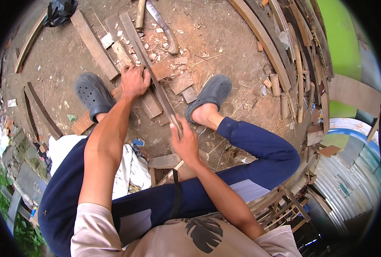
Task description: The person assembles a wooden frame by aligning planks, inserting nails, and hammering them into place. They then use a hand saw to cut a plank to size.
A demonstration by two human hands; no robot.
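My left hand (134,80) presses down on a brown wooden plank (160,70) that lies across the dirt between my feet. My right hand (184,141) grips the handle end of a long narrow blade (159,92), which runs up and left from that hand over the plank toward my left hand. My feet wear dark grey clogs, the left clog (93,92) beside the plank's left part and the right clog (212,92) to its right. Short wood offcuts (183,83) lie under and around the blade.
A machete-like tool (165,28) and wood chips lie on the dirt further ahead. Long planks (94,45) sit at upper left, a stack of curved slats (284,47) at right. White cloth (128,169) lies by my left knee. Corrugated metal sheeting (344,175) is at lower right.
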